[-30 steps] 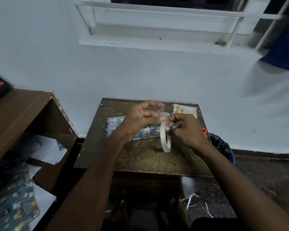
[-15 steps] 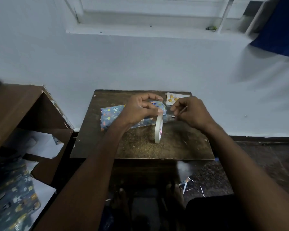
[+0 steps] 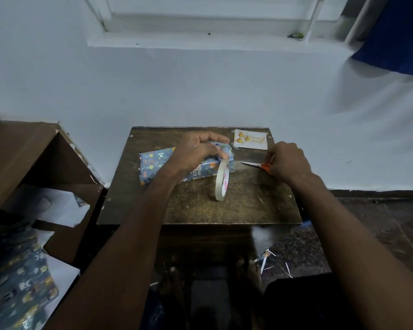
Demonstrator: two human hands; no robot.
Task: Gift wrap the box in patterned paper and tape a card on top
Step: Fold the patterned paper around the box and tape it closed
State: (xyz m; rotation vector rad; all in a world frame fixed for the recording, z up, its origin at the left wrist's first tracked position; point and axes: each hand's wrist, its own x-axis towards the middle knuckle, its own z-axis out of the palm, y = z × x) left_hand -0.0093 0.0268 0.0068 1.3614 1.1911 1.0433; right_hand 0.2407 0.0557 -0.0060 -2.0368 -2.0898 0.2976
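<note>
The left hand (image 3: 196, 151) covers the middle and far right part of the wrapped box (image 3: 157, 166); the box's top face there cannot be seen. The fingers curl over the top of the tape roll (image 3: 221, 181), hiding the grip point and any loose tape end. The right hand (image 3: 287, 161) hides the scissors' (image 3: 256, 165) handles; only the blades and a strip of orange show, and contact with the handles cannot be confirmed. The print on the card (image 3: 250, 142) is too small to read. The lettering inside the tape roll is partly legible only. The patterned paper (image 3: 17, 289) at lower left is blurred and cut off by the picture's edge.
</note>
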